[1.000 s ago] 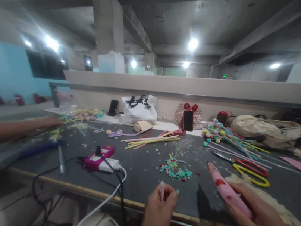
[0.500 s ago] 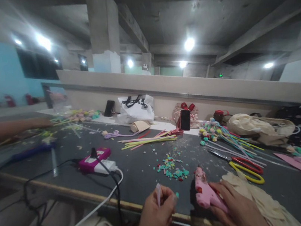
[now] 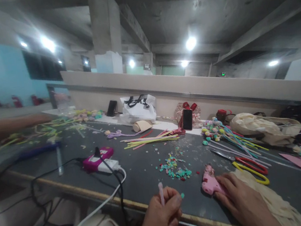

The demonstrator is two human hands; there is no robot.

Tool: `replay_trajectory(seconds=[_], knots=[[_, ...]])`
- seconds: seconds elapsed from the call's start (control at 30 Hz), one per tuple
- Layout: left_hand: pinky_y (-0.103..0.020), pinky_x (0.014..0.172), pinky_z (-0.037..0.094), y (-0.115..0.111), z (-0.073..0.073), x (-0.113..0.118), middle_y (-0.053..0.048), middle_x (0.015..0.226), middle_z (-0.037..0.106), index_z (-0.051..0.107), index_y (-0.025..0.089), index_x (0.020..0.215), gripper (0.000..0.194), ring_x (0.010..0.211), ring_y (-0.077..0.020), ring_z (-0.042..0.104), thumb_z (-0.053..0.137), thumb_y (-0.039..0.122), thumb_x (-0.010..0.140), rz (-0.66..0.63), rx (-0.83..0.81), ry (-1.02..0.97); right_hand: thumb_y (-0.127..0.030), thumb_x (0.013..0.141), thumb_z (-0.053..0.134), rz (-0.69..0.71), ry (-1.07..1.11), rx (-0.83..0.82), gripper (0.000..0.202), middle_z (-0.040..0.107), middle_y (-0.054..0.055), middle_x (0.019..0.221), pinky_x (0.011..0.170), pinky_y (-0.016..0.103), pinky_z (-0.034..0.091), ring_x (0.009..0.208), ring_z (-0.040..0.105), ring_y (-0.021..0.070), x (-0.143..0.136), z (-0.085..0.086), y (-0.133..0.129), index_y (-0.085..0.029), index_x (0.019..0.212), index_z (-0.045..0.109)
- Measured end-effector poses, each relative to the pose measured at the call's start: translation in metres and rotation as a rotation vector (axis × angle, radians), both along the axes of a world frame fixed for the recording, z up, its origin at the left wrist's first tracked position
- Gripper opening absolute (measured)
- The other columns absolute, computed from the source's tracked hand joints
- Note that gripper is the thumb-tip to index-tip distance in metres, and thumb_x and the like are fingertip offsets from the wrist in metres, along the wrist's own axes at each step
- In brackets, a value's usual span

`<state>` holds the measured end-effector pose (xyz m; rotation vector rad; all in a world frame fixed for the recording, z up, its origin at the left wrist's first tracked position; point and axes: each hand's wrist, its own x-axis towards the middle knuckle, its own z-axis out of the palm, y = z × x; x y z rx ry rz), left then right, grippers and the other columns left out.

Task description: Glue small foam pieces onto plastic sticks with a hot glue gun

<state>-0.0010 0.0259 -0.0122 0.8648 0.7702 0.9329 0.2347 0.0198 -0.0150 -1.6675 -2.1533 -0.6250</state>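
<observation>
Near the table's front edge, my left hand [image 3: 165, 214] is closed on a thin pale stick [image 3: 161, 194] that points upward. To its right, my right hand [image 3: 238, 200] has its fingers around the handle of a pink glue gun [image 3: 210, 182], whose body lies low over the dark tabletop. Small teal, red and yellow bits [image 3: 175, 167] are scattered beyond my hands. A single teal piece [image 3: 182, 195] is beside my left fingertips. Cream fabric [image 3: 273, 196] lies partly behind my right hand.
Red and yellow scissors [image 3: 251, 169] lie right, below stemmed flowers [image 3: 215, 128]. Yellow and pink sticks [image 3: 150, 140] are at mid-table. A magenta power strip [image 3: 98, 159] with cables sits left. Another person's arm [image 3: 8, 126] reaches in from the left. A phone [image 3: 187, 118] leans behind.
The glue gun has been lowered to the table and shifted slightly right, with my right hand still on its handle. My left hand keeps the stick. The other person's arm has moved slightly.
</observation>
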Motion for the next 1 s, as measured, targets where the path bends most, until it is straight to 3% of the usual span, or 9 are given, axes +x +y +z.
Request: replay_trajectory(seconds=[0.1,0.2,0.27,0.43,0.63,1.0], knots=[[-0.015,0.025,0.008,-0.004,0.004,-0.003,0.011,0.041,0.039,0.038,0.020,0.061,0.029,0.025,0.0015,0.016,0.059,0.039,0.059,-0.095,-0.025,-0.110,-0.032,0.075,0.047,0.154,0.130,0.059,0.027,0.057,0.009,0.092,0.064,0.030,0.045,0.080,0.057,0.0213,-0.013,0.015,-0.011,-0.021,0.099,0.052],[-0.014,0.026,0.007,-0.007,0.004,-0.002,0.011,0.043,0.039,0.037,0.020,0.062,0.027,0.026,0.0020,0.016,0.058,0.036,0.062,-0.109,-0.015,-0.179,-0.023,0.078,0.043,0.383,0.395,-0.217,0.016,0.057,0.004,0.081,0.060,0.023,0.045,0.070,0.056,0.0143,-0.040,0.035,-0.024,-0.021,0.092,0.051],[-0.014,0.026,0.008,-0.008,0.002,-0.001,0.011,0.043,0.039,0.037,0.020,0.063,0.024,0.026,0.0016,0.016,0.055,0.035,0.066,-0.150,-0.013,-0.188,-0.020,0.077,0.044,0.460,0.520,-0.306,0.011,0.057,0.001,0.072,0.056,0.020,0.044,0.063,0.055,0.0118,-0.060,0.043,-0.027,-0.021,0.084,0.052],[-0.014,0.027,0.012,-0.008,0.000,-0.001,0.010,0.042,0.043,0.039,0.020,0.064,0.025,0.025,0.0014,0.021,0.057,0.037,0.063,-0.248,-0.024,-0.166,-0.014,0.073,0.048,0.660,0.540,-0.226,0.017,0.058,0.003,0.078,0.056,0.019,0.043,0.066,0.054,0.0114,-0.085,0.041,-0.018,-0.019,0.088,0.053],[-0.015,0.028,0.010,-0.009,0.003,-0.004,0.010,0.040,0.044,0.041,0.019,0.062,0.024,0.024,0.0012,0.022,0.059,0.034,0.061,-0.282,-0.067,-0.161,-0.017,0.074,0.050,0.704,0.457,-0.178,0.007,0.057,0.002,0.070,0.050,0.018,0.041,0.057,0.053,0.0093,-0.084,0.040,-0.014,-0.020,0.077,0.055],[-0.014,0.028,0.012,-0.005,0.006,0.004,0.008,0.043,0.044,0.043,0.018,0.064,0.016,0.026,0.0000,0.025,0.052,0.031,0.067,-0.289,0.053,-0.028,-0.018,0.071,0.053,0.569,0.676,-0.520,0.006,0.054,-0.001,0.065,0.056,0.021,0.038,0.061,0.050,0.0112,-0.075,0.054,-0.018,-0.018,0.065,0.054]])
